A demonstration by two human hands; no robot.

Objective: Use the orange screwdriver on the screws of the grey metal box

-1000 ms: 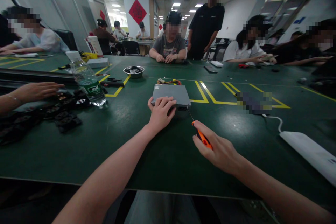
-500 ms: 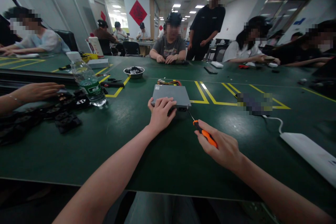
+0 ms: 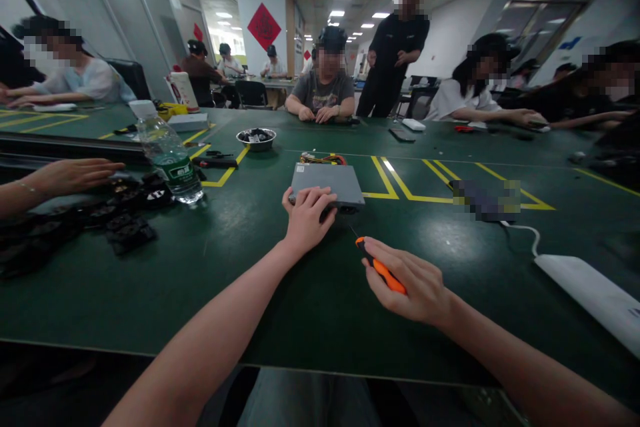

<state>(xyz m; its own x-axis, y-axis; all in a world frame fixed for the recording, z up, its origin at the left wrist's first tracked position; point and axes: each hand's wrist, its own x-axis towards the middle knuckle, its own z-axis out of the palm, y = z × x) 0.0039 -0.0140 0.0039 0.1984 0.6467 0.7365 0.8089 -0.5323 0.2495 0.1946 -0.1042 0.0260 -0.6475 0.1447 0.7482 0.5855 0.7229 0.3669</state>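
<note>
A flat grey metal box (image 3: 330,181) lies on the green table (image 3: 250,267) in front of me, with coloured wires (image 3: 323,159) at its far edge. My left hand (image 3: 306,215) grips its near left corner, fingers curled over the top. My right hand (image 3: 413,283) is closed around an orange-handled screwdriver (image 3: 380,269). Its thin shaft points up-left at the box's near edge, the tip just short of it.
A water bottle (image 3: 167,153) and a heap of black parts (image 3: 120,210) lie at the left under another person's hand (image 3: 70,175). A metal bowl (image 3: 256,137), a white power strip (image 3: 590,293) with cable at right, and yellow floor-tape lines (image 3: 400,183) mark the table. Several people sit around.
My right hand with the screwdriver has shifted slightly left and the shaft now aims at the box's near edge from lower down. My left hand stays on the box.
</note>
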